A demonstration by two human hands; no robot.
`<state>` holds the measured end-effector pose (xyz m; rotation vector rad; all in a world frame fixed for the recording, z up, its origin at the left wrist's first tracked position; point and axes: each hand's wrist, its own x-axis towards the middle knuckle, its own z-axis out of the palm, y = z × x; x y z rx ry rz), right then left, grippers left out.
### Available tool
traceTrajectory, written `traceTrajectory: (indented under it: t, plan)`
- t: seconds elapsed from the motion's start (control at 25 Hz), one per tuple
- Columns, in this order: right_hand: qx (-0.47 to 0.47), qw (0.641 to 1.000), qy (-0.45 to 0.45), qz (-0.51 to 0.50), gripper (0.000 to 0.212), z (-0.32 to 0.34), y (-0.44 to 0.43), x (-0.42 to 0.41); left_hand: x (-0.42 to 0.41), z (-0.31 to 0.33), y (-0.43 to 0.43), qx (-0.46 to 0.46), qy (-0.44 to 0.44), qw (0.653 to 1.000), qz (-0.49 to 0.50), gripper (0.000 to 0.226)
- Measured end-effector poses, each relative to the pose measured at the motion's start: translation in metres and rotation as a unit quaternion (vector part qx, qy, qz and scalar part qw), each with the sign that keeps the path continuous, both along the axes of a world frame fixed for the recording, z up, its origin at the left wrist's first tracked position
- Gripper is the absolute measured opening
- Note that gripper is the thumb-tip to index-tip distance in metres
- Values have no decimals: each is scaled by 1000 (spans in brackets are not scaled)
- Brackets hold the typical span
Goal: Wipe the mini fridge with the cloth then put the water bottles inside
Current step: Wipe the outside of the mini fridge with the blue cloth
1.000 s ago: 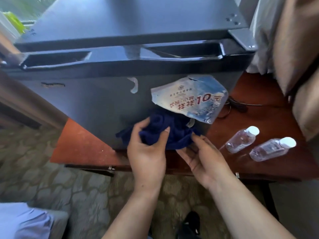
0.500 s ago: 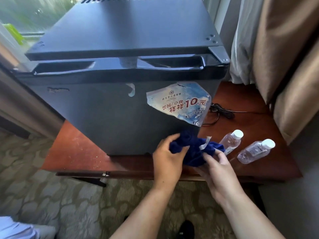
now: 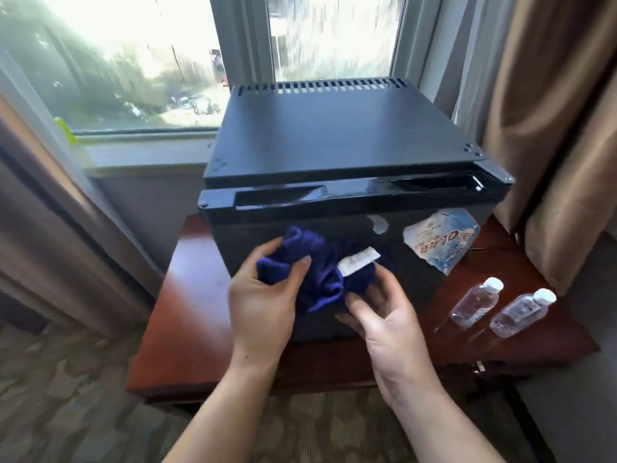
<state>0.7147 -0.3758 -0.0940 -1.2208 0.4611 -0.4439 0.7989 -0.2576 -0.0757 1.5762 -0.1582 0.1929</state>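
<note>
Starting nearest the camera: two bare forearms reach forward over patterned carpet (image 3: pixel 83 412) towards the front edge of a reddish wooden worktop (image 3: pixel 187 322).

Left hand (image 3: pixel 263 305): thumb and fingers curled round the left part of a bunched dark blue cloth (image 3: pixel 317 272), gripping it.

Right hand (image 3: pixel 384 315): palm turned up, fingers curled at the lower right part of the cloth, thumb against its lower edge. It holds the cloth from that side.

Cloth: held up between both hands, in front of the fridge door (image 3: pixel 417 279). Whether it touches the door cannot be told. A white tag (image 3: pixel 357 264) sticks out of the cloth on the right-hand side.

Fridge (image 3: pixel 334 142): black, standing on the worktop, door closed. A torn blue and white sticker (image 3: pixel 440 240) with red print sits on the door's upper right, partly peeled. A small white patch lies on the door, left of the sticker.

Right of the fridge, on the worktop: a bottle (image 3: pixel 475 302) and a second bottle (image 3: pixel 522 315), both clear with white caps, lying on their sides just beside each other, caps pointing away from the camera. Both are outside the fridge and apart from the hands.

Fridge top: flat, with a row of vent slots along the rear edge.

Behind: a window (image 3: pixel 133 61), bright, blurred greenery outside. Brown curtains (image 3: pixel 551 111) hang at both sides.
</note>
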Motion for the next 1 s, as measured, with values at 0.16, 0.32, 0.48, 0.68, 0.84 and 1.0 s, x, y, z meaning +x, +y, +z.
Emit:
traceTrajectory:
  t: [0.16,0.32,0.48,0.68,0.84,1.0]
  plan:
    - [-68,995,-76,3,51,40,41,24,18,32,39,-71,-32,997,-27,27]
    - [-99,992,-65,-32,55,38,46,30,14,36,43,-64,-33,994,-78,27]
    - [-97,994,-43,-33,60,26,40,30,17,17,36,-29,-26,995,-96,32]
    - [-75,997,24,-13,65,-11,23,25,9,-25,22,35,15,997,-72,36]
    - [-4,997,73,36,62,-31,4,5,-10,-47,2,56,93,991,-81,32]
    - [6,994,75,82,61,-34,-34,-39,-46,-44,-25,62,135,984,-95,29]
